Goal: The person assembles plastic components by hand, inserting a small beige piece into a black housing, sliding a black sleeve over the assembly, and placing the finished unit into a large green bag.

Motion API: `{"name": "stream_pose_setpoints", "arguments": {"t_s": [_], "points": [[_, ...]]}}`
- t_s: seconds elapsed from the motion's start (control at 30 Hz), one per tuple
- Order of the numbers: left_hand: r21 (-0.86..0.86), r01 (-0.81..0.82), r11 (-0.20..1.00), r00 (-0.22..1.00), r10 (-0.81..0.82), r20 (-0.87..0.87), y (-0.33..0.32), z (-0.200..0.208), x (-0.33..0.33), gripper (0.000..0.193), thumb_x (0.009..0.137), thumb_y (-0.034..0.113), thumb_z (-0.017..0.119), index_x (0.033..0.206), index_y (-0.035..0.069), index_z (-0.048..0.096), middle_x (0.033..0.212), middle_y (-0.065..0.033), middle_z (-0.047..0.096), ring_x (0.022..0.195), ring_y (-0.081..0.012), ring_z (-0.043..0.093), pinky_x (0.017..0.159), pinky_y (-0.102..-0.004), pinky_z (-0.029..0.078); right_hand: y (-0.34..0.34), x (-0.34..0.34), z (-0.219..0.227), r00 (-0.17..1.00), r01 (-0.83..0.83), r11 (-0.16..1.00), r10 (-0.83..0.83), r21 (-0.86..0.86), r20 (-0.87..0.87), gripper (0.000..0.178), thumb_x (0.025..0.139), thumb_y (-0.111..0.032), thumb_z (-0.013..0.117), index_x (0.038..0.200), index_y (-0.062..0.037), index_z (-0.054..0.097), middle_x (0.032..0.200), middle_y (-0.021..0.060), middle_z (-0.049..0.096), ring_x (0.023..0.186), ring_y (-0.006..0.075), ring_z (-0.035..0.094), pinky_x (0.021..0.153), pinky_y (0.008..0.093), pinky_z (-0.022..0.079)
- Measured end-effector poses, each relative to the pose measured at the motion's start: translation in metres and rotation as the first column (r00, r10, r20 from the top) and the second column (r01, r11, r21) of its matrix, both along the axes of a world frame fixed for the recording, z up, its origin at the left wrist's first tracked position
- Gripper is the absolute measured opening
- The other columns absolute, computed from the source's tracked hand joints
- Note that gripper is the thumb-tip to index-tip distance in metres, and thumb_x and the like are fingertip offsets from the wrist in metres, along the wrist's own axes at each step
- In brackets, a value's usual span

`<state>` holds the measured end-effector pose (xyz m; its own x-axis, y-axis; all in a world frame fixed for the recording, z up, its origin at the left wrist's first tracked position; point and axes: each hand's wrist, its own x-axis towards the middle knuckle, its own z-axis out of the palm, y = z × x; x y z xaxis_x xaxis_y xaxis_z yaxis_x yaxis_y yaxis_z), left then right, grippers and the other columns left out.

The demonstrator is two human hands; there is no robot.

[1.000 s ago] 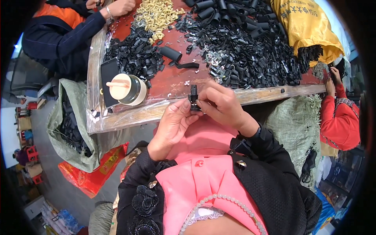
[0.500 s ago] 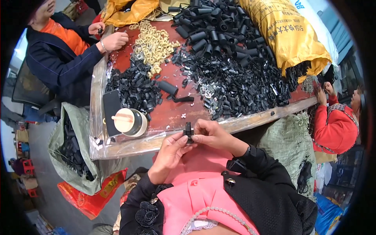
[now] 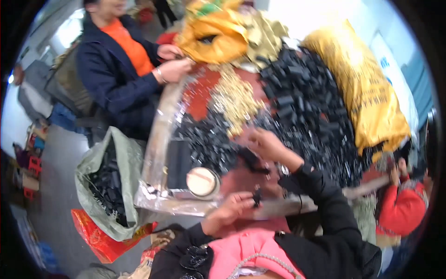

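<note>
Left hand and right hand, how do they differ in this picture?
The left hand is by the near edge of the table, while the right hand is farther out over it. The left hand has a small black part at its fingertips; the right hand is near the pale pile, too blurred to tell if it holds anything. Both are bare.

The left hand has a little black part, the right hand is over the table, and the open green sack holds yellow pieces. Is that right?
Not quite: the head view shows black pieces in the open green sack; yellow pieces lie on the table. The left hand has a little black part, and the right hand is over the table.
</note>
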<state>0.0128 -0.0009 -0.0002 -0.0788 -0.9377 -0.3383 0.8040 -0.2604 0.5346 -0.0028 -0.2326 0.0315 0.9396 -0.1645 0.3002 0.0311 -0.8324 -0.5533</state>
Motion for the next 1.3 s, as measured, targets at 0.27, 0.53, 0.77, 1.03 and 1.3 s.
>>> {"name": "stream_pose_setpoints", "arguments": {"t_s": [0.27, 0.53, 0.77, 1.03, 1.3], "points": [[-0.133, 0.069, 0.989, 0.995, -0.078, -0.064, -0.003, -0.02, 0.006, 0.031, 0.081, 0.016, 0.053, 0.109, 0.004, 0.048, 0.1, -0.0037, 0.055, 0.086, -0.0094, 0.053, 0.072, -0.0215, 0.045, -0.002, 0.053, -0.042, 0.979, 0.133, 0.928, -0.179, -0.347, -0.102, 0.018, 0.072, -0.018, 0.052, 0.086, -0.0078, 0.044, 0.081, 0.0135, 0.049, 0.071, 0.0334, 0.052, 0.056, 0.0413, 0.043], [-0.18, 0.08, 0.981, 0.986, -0.104, -0.128, -0.004, -0.018, 0.008, 0.034, 0.081, 0.015, 0.052, 0.11, 0.0, 0.045, 0.103, -0.0077, 0.054, 0.093, -0.0125, 0.052, 0.08, -0.0237, 0.042, -0.003, 0.058, -0.036, 0.98, 0.165, 0.951, -0.189, -0.26, -0.067, 0.017, 0.073, -0.016, 0.051, 0.086, -0.0076, 0.044, 0.078, 0.0124, 0.05, 0.068, 0.0325, 0.053, 0.055, 0.0408, 0.043], [-0.16, 0.073, 0.984, 0.971, -0.107, -0.215, 0.003, -0.014, 0.002, 0.036, 0.08, 0.016, 0.053, 0.11, -0.001, 0.044, 0.105, -0.0105, 0.053, 0.098, -0.0167, 0.051, 0.088, -0.0294, 0.039, 0.004, 0.049, -0.033, 0.969, 0.191, 0.933, -0.229, -0.304, -0.093, 0.018, 0.074, -0.017, 0.052, 0.084, -0.0073, 0.042, 0.077, 0.0129, 0.05, 0.066, 0.033, 0.052, 0.054, 0.04, 0.042], [-0.166, 0.06, 0.984, 0.959, -0.103, -0.263, 0.003, -0.019, 0.005, 0.034, 0.081, 0.014, 0.051, 0.11, -0.001, 0.043, 0.106, -0.0107, 0.052, 0.098, -0.0171, 0.051, 0.088, -0.03, 0.039, -0.007, 0.045, -0.033, 0.985, 0.16, 0.969, -0.168, -0.189, -0.027, 0.015, 0.073, -0.014, 0.054, 0.078, -0.0036, 0.045, 0.071, 0.0139, 0.05, 0.063, 0.0324, 0.052, 0.053, 0.0374, 0.042], [-0.224, 0.016, 0.975, 0.974, -0.066, -0.217, -0.003, -0.012, 0.008, 0.033, 0.083, 0.013, 0.049, 0.112, -0.002, 0.042, 0.102, -0.0081, 0.053, 0.096, -0.0155, 0.051, 0.086, -0.0286, 0.041, -0.005, 0.014, 0.01, 0.988, 0.119, 0.986, -0.129, 0.114, 0.085, 0.009, 0.074, -0.008, 0.055, 0.072, -0.0005, 0.051, 0.062, 0.0133, 0.049, 0.058, 0.0297, 0.051, 0.05, 0.034, 0.04]]}}
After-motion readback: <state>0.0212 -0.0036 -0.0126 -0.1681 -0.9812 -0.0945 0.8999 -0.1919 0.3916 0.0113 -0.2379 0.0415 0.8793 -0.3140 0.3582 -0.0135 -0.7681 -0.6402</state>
